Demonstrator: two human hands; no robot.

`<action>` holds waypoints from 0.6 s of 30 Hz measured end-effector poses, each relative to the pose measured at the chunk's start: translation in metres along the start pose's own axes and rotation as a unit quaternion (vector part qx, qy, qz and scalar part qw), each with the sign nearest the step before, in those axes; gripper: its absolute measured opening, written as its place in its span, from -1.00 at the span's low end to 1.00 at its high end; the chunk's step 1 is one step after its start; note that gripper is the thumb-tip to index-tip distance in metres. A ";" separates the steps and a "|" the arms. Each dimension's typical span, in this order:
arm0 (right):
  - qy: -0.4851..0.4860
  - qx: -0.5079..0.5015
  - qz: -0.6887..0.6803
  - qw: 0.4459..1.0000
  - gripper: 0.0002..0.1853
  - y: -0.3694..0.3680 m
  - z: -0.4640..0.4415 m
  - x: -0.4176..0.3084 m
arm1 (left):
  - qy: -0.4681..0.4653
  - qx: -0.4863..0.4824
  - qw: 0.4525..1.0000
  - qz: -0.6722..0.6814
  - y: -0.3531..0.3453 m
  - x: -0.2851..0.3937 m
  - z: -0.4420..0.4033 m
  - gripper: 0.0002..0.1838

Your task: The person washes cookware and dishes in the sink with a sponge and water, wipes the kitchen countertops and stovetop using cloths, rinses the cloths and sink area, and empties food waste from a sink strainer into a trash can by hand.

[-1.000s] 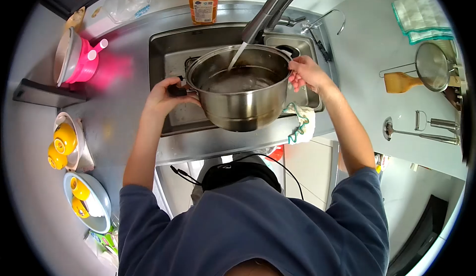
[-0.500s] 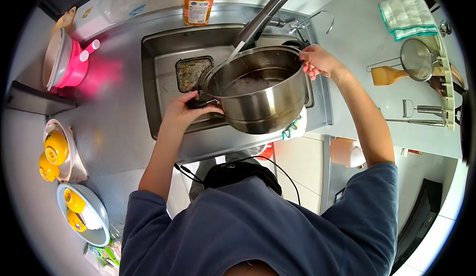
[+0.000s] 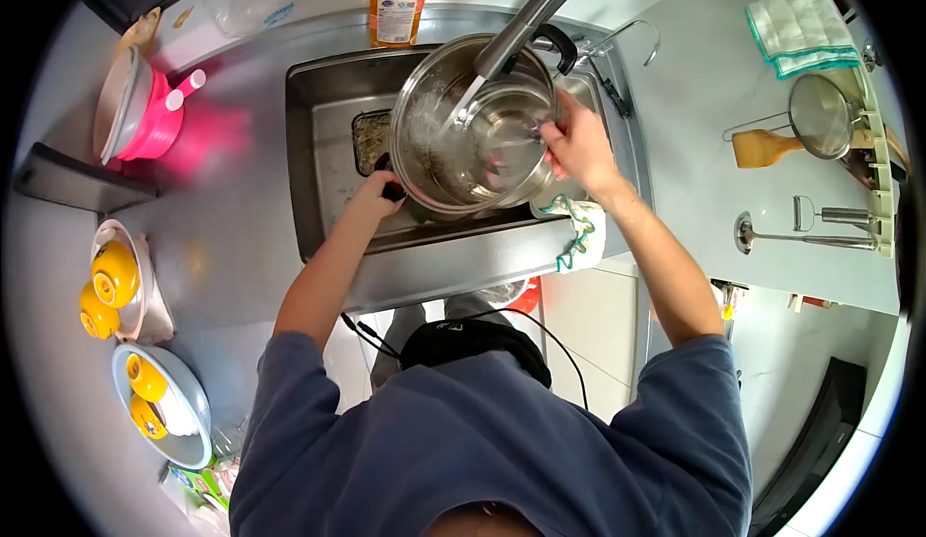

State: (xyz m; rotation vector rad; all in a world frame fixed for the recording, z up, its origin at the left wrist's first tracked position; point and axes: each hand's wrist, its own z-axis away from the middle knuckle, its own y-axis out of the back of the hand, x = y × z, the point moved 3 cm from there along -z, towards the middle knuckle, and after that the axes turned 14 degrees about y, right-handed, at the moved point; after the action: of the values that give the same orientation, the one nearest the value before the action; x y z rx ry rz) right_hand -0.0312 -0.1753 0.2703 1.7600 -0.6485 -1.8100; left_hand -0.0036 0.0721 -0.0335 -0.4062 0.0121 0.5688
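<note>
Faucet [image 3: 526, 26] over pot [image 3: 422, 137], cloth [image 3: 582, 235] on sink edge [image 3: 424, 241], bottle [image 3: 395, 13] behind.

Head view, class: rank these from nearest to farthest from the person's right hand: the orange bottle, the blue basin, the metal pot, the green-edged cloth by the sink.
From the right hand:
1. Metal pot: right at the fingers, over the sink.
2. Green-edged cloth: at the sink's front edge.
3. Orange bottle: behind the sink, leftward.
4. Blue basin: far left.
</note>
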 end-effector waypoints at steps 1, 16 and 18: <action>0.018 0.020 0.028 0.999 -0.41 0.001 0.001 -0.003 | 0.001 -0.001 1.000 -0.003 -0.008 0.002 -0.008 -0.72; 0.065 0.172 0.129 0.974 -0.35 0.010 0.055 0.071 | -0.273 -0.158 0.949 0.008 -0.087 0.008 0.002 -0.79; 0.052 0.181 0.086 0.978 -0.44 -0.007 0.047 0.095 | -0.377 -0.236 0.895 -0.012 -0.081 0.024 0.024 -0.79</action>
State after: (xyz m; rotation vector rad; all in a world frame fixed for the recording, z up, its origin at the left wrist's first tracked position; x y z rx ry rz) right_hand -0.0796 -0.2340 0.1967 1.9421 -1.1061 -1.5442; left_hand 0.0572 0.0320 0.0155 -0.6320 -0.8956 0.6742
